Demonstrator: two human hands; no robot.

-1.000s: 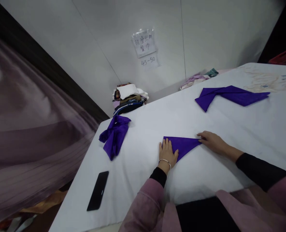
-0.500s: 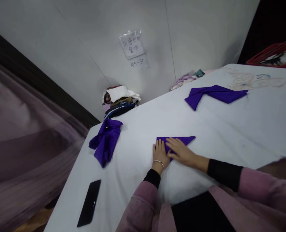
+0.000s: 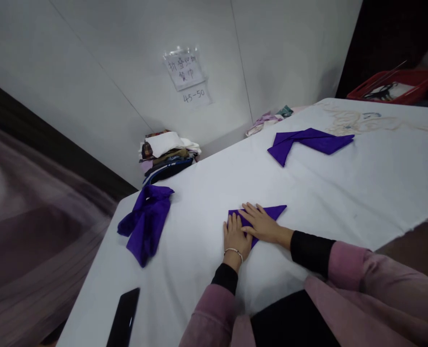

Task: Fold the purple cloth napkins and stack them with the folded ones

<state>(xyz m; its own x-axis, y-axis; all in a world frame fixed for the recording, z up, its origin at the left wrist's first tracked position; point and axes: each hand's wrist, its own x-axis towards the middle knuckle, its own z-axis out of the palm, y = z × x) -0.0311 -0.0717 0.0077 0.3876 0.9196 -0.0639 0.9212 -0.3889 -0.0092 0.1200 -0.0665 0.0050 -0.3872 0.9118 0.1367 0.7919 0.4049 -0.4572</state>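
Note:
A purple cloth napkin (image 3: pixel 274 211), folded into a flat pointed shape, lies on the white tablecloth (image 3: pixel 214 188) in front of me. My left hand (image 3: pixel 236 238) rests on its left part, palm down with fingers extended. On the napkin's upper middle my right hand (image 3: pixel 259 222) lies flat, fingers spread, its thumb touching or nearly touching the left hand. Both palms cover much of the cloth. A second purple napkin (image 3: pixel 152 226) sits crumpled to the left, and a third purple napkin (image 3: pixel 317 141) lies folded in a bent strip farther back on the right.
A black phone (image 3: pixel 124 318) lies at the table's lower left. Behind the far edge is a stack of folded clothes (image 3: pixel 168 154), with more cloth (image 3: pixel 268 119) to its right. A red basket (image 3: pixel 391 86) stands beyond the right corner. Handwritten paper signs (image 3: pixel 185 72) hang on the wall.
My right hand has settled flatter over the napkin, with its fingers more spread. The left hand stays pressed in place. The whole view has shifted slightly, so things appear farther left.

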